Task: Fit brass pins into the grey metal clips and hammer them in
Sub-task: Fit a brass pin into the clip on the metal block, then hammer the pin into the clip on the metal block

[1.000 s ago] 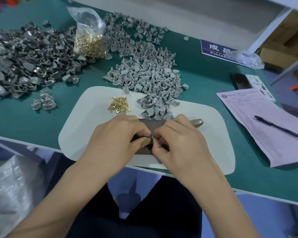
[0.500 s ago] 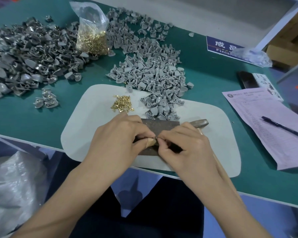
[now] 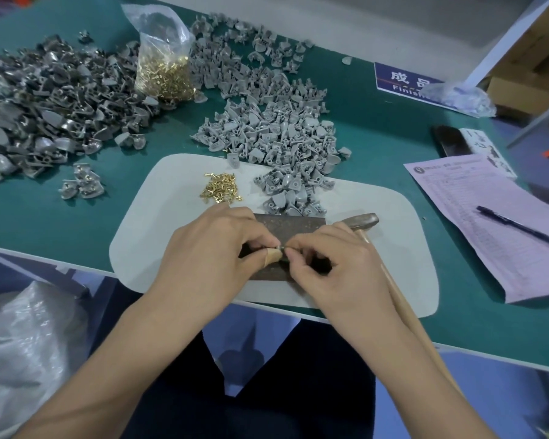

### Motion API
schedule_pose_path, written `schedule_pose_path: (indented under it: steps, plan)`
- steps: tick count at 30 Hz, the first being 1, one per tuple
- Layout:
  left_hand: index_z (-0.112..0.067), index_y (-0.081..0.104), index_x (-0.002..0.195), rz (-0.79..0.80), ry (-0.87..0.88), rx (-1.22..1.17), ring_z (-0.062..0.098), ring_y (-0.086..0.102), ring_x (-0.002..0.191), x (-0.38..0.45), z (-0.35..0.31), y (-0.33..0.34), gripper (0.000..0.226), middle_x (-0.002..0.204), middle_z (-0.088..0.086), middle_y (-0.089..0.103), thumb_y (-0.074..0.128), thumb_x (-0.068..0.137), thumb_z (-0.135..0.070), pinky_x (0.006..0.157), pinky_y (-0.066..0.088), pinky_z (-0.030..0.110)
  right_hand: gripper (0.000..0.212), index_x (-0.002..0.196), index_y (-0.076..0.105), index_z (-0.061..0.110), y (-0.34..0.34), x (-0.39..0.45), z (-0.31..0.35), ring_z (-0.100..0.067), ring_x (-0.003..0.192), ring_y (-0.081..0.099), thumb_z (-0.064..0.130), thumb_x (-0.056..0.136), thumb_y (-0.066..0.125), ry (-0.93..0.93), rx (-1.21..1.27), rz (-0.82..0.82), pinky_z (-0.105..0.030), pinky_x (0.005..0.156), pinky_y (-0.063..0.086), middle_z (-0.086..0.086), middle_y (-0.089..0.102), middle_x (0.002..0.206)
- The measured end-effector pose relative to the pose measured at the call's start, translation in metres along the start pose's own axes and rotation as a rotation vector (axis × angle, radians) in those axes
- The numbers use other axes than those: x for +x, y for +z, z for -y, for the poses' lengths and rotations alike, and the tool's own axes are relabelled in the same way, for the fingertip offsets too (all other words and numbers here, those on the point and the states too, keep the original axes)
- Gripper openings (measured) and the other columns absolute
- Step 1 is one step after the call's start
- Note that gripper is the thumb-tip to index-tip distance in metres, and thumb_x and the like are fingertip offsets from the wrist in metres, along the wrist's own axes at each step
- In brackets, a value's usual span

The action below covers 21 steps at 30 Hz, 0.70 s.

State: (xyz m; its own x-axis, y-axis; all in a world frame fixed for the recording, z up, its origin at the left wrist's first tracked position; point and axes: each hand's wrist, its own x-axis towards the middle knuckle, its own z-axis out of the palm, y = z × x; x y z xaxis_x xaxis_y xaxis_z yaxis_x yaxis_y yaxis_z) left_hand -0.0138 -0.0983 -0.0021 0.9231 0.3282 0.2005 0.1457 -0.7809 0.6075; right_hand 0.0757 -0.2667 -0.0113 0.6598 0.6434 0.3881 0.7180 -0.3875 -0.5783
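Observation:
My left hand and my right hand meet fingertip to fingertip over a dark metal block on the white mat. The left hand pinches a small grey clip, mostly hidden by the fingers. The right hand pinches something tiny against the clip; it looks like a brass pin but is barely visible. A small heap of loose brass pins and a few grey clips lie on the mat behind the block. A hammer lies on the mat to the right, its wooden handle running under my right wrist.
Large piles of grey clips and darker metal parts cover the green table behind the mat. A plastic bag of brass pins stands between them. A pink form with a pen lies at the right.
Both hands stay pinched together over the block with only slight finger movement. The view has shifted a little, so the table sits lower and further right in the frame.

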Motion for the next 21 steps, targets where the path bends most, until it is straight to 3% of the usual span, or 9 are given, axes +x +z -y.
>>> schedule_pose_path:
  steps: [3, 5, 6, 9, 12, 15, 18, 21]
  plan:
    - [-0.044, 0.073, 0.085, -0.016, -0.004, -0.007, 0.004, 0.05, 0.087, -0.002, 0.002, 0.002, 0.008, 0.082, -0.02, 0.062, 0.075, 0.082, -0.051, 0.064, 0.046, 0.029, 0.007, 0.097, 0.077, 0.026, -0.01, -0.008, -0.014, -0.01, 0.078, 0.058, 0.022, 0.091, 0.075, 0.134, 0.192, -0.146, -0.018, 0.072, 0.041, 0.011, 0.068, 0.083]
    - [-0.044, 0.074, 0.085, -0.025, -0.007, -0.03, 0.005, 0.051, 0.086, -0.003, 0.002, 0.004, 0.005, 0.082, -0.02, 0.062, 0.075, 0.082, -0.048, 0.064, 0.046, 0.03, 0.006, 0.096, 0.071, 0.031, -0.021, -0.014, -0.032, -0.009, 0.079, 0.059, 0.026, 0.097, 0.067, 0.246, 0.083, -0.27, -0.023, 0.07, 0.041, 0.013, 0.066, 0.086]
    - [-0.044, 0.075, 0.086, -0.027, -0.007, -0.037, 0.005, 0.051, 0.085, -0.004, 0.001, 0.005, 0.004, 0.083, -0.02, 0.062, 0.075, 0.083, -0.047, 0.064, 0.047, 0.03, 0.002, 0.097, 0.067, 0.031, -0.027, -0.017, -0.042, -0.008, 0.082, 0.057, 0.031, 0.098, 0.065, 0.328, -0.065, -0.255, -0.026, 0.07, 0.04, 0.013, 0.063, 0.088]
    - [-0.043, 0.076, 0.089, -0.023, 0.001, -0.018, 0.005, 0.052, 0.085, -0.006, 0.001, 0.006, 0.007, 0.085, -0.02, 0.062, 0.072, 0.085, -0.047, 0.065, 0.048, 0.032, 0.031, 0.11, 0.058, 0.021, -0.033, -0.026, -0.06, -0.026, 0.1, 0.055, 0.046, 0.094, 0.065, 0.606, -0.415, -0.019, -0.041, 0.076, 0.045, -0.001, 0.058, 0.102]
    - [-0.043, 0.075, 0.092, -0.037, 0.025, 0.054, 0.004, 0.051, 0.087, -0.006, -0.002, 0.005, 0.008, 0.085, -0.021, 0.06, 0.071, 0.087, -0.047, 0.062, 0.047, 0.031, 0.031, 0.114, 0.055, 0.011, -0.035, -0.023, -0.057, -0.035, 0.103, 0.055, 0.039, 0.102, 0.055, 0.6, -0.474, 0.087, -0.045, 0.078, 0.043, -0.009, 0.056, 0.111]
    - [-0.043, 0.075, 0.092, -0.053, 0.041, 0.091, 0.005, 0.05, 0.088, -0.004, -0.005, 0.005, 0.007, 0.084, -0.021, 0.06, 0.072, 0.086, -0.046, 0.062, 0.046, 0.03, 0.029, 0.111, 0.053, 0.015, -0.047, -0.017, -0.052, -0.036, 0.088, 0.058, 0.041, 0.107, 0.039, 0.579, -0.553, 0.091, -0.043, 0.067, 0.041, -0.006, 0.053, 0.111]
    - [-0.043, 0.075, 0.089, -0.055, 0.05, 0.103, 0.007, 0.05, 0.088, -0.003, -0.004, 0.005, 0.004, 0.083, -0.02, 0.061, 0.074, 0.085, -0.045, 0.062, 0.048, 0.032, 0.034, 0.092, 0.056, 0.026, -0.06, -0.02, -0.041, -0.016, 0.064, 0.056, 0.04, 0.108, 0.03, 0.529, -0.225, 0.021, -0.033, 0.056, 0.039, 0.012, 0.065, 0.09]
    - [-0.044, 0.073, 0.088, -0.047, 0.067, 0.122, 0.006, 0.049, 0.088, 0.0, -0.004, 0.004, 0.004, 0.084, -0.021, 0.061, 0.073, 0.085, -0.047, 0.061, 0.047, 0.031, 0.032, 0.088, 0.064, 0.029, -0.066, -0.024, -0.017, -0.007, 0.05, 0.045, 0.045, 0.106, 0.043, 0.466, 0.2, 0.008, -0.016, 0.05, 0.036, 0.016, 0.062, 0.07]
